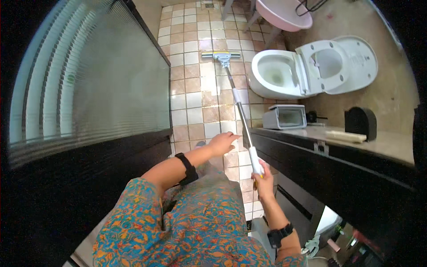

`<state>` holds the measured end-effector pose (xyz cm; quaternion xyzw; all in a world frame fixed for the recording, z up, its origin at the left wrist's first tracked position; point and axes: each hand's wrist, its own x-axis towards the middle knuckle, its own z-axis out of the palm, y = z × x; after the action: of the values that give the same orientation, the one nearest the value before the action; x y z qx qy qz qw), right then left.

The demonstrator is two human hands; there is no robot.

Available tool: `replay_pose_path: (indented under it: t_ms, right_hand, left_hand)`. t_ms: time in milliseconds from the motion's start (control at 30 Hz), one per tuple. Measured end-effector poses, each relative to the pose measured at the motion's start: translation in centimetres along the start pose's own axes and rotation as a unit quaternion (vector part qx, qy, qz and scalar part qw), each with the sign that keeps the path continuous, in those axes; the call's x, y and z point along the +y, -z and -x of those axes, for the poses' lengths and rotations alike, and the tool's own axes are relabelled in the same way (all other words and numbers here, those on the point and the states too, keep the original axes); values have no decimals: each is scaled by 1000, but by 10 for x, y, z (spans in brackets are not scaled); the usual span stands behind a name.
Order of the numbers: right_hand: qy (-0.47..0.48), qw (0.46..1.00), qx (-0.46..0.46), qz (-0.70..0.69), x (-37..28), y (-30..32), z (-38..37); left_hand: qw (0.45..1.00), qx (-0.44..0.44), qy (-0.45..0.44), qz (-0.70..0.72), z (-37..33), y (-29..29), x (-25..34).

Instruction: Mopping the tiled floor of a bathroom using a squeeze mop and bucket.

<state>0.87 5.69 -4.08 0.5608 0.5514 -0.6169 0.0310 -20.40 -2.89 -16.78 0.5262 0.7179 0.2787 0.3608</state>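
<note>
A mop [242, 112] slants away from me, its pole white and grey. Its wide, flat head [221, 56] rests on the tiled floor [194, 101], left of the toilet bowl. My right hand [263, 179] is wrapped round the white grip near the pole's lower end. To the left of the pole, my left hand [224, 143] hangs in the air with its fingers stretched toward it, holding nothing. A small gap shows between those fingers and the pole. Black bands circle both my wrists.
A white toilet [276, 74] with its lid and seat raised stands right of the mop head. Nearer is a grey-white bin [285, 117]. A pink basin [284, 17] sits on a stand at the far right. A ribbed glass door [111, 75] borders the left side.
</note>
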Motion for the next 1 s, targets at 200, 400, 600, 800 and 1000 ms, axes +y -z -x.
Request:
replay_pose_path:
  t_ms: [200, 400, 600, 800, 1000]
  right_hand:
    - [52, 999, -12, 5, -70, -57, -137]
    - [101, 993, -6, 53, -106, -89, -221]
    - [192, 966, -14, 172, -54, -99, -205]
    - [196, 960, -34, 195, -31, -61, -84]
    - [202, 945, -66, 249, 24, 13, 43]
  left_hand:
    - [992, 5, 128, -11, 34, 56, -77]
    - [984, 8, 179, -21, 63, 82, -113]
    - [982, -14, 188, -27, 47, 86, -91]
    - [995, 11, 91, -47, 0, 62, -35]
    - [976, -77, -105, -174, -37, 23, 17]
